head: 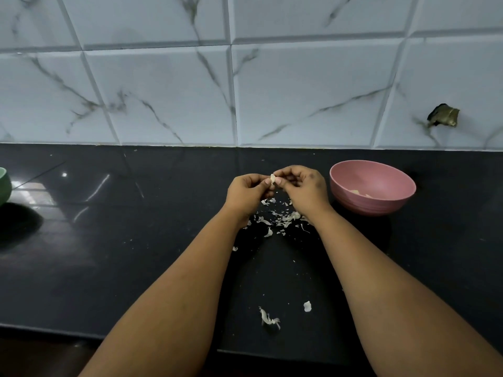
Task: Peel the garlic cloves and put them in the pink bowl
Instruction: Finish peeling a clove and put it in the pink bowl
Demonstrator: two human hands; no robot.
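Garlic clove [273,178] sits pinched between the fingertips of our left hand [249,193] and our right hand [302,187], held above the countertop [136,254] toward its back edge. Both hands have fingers curled in tight on the clove. We judge that we are mid-peel, but whether any skin remains on it is too small to tell.

Pink bowl [373,186] stands on the countertop just beside the right hand, near the back edge. A few pale pieces lie in its bottom, likely cloves already peeled.

Peel scraps [283,217] are scattered on the countertop under and in front of the hands, with a few more [268,318] near the front edge. A green bowl [4,185] is cut off at the left edge.

Risks from here, as we judge them:

- Slip. The clove is small and held by fingertips only. A hard pull on stubborn skin could flick it onto the countertop, among the scraps.
- Contamination. Loose skin clinging to the fingers could drop into the pink bowl along with the clove.
- Bowl shift. The right hand works close to the bowl's rim, and a careless sweep could nudge it.
- Incomplete peel. Thin skin is hard to see against the pale clove, so we should check before release.
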